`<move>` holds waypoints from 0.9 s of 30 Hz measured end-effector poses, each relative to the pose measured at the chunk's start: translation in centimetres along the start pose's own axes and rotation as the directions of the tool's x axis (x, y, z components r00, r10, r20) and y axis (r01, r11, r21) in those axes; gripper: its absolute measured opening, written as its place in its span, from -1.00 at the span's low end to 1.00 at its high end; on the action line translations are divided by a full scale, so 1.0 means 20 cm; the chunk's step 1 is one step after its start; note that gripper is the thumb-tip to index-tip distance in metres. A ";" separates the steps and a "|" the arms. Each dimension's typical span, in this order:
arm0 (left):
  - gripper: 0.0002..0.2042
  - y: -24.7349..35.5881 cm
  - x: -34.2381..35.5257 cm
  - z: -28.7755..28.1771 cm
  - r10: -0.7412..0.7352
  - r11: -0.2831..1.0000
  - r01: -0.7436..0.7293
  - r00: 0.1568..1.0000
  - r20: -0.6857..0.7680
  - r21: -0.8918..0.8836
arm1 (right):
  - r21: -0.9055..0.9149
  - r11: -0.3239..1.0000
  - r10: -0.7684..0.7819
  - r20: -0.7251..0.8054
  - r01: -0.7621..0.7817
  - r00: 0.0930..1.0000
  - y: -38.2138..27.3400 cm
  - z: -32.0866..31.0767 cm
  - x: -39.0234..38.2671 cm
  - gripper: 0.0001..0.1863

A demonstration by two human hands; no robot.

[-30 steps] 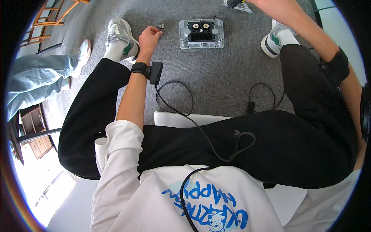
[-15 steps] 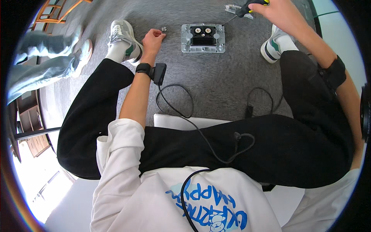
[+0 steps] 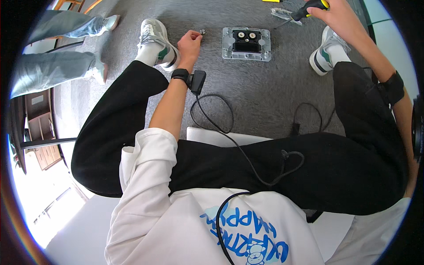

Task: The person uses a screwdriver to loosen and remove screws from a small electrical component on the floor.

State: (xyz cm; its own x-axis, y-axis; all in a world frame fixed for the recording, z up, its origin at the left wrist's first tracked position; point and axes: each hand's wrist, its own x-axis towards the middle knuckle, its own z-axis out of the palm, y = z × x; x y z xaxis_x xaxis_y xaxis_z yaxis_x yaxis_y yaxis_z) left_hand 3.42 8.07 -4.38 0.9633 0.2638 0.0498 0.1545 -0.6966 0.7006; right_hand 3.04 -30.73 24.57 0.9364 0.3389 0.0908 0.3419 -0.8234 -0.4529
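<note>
On the grey floor lies a grey rectangular housing [image 3: 228, 44], with a black middle part [image 3: 246, 47] and two round pale pieces side by side in it. To its left, my left hand [image 3: 190, 46] is closed in a pinch at the floor; what lies between the fingertips is hidden. Small metal pieces, likely screws [image 3: 202, 32], lie right by those fingertips. My right hand [image 3: 338, 17] grips a screwdriver [image 3: 305, 10] by its black and yellow handle. The shaft points down and left, its tip apart from the housing's upper right corner.
Beyond the screwdriver lies a clear plastic bag [image 3: 282, 15], and a yellow-handled tool [image 3: 271, 1] shows at the top edge. A black cable [image 3: 229, 145] loops from my left wrist across my lap. Another person's legs [image 3: 66, 66] stand at the left.
The whole view has shifted, so things sit further right. The screwdriver has drawn slightly away from the housing. The other person's feet have moved. My left hand stays by the small metal pieces.
</note>
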 end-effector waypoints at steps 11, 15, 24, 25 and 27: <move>-0.80 0.00 -0.02 0.00 -0.007 0.994 0.003 0.999 -0.037 -0.110 | -0.108 0.990 -0.095 -0.026 0.092 0.995 -0.11 0.00 -0.06 -0.72; -0.81 0.01 -0.01 -0.01 -0.025 0.991 0.023 1.000 -0.018 -0.130 | -0.062 0.998 -0.006 0.051 0.009 0.999 -0.04 -0.01 -0.02 -0.72; -0.87 -0.02 0.02 0.00 0.041 0.994 -0.044 0.999 -0.027 -0.098 | -0.021 1.000 -0.016 0.029 0.016 0.999 -0.02 -0.02 0.00 -0.72; -0.87 -0.03 0.03 0.01 0.061 0.996 -0.062 0.998 -0.022 -0.058 | -0.022 0.999 0.028 0.053 -0.027 0.998 -0.03 -0.02 0.01 -0.73; -0.87 -0.04 0.05 0.02 0.081 0.996 -0.081 0.997 -0.015 -0.021 | -0.026 0.997 0.073 0.076 -0.072 0.994 -0.02 -0.02 0.01 -0.73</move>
State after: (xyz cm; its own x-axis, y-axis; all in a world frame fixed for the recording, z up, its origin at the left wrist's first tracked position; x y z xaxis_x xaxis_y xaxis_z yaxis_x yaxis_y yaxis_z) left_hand 4.42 8.62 -5.13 0.9692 0.2166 0.1174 0.0710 -0.7018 0.7088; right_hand 3.13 -30.53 25.21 0.9503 0.3111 -0.0101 0.2760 -0.8572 -0.4347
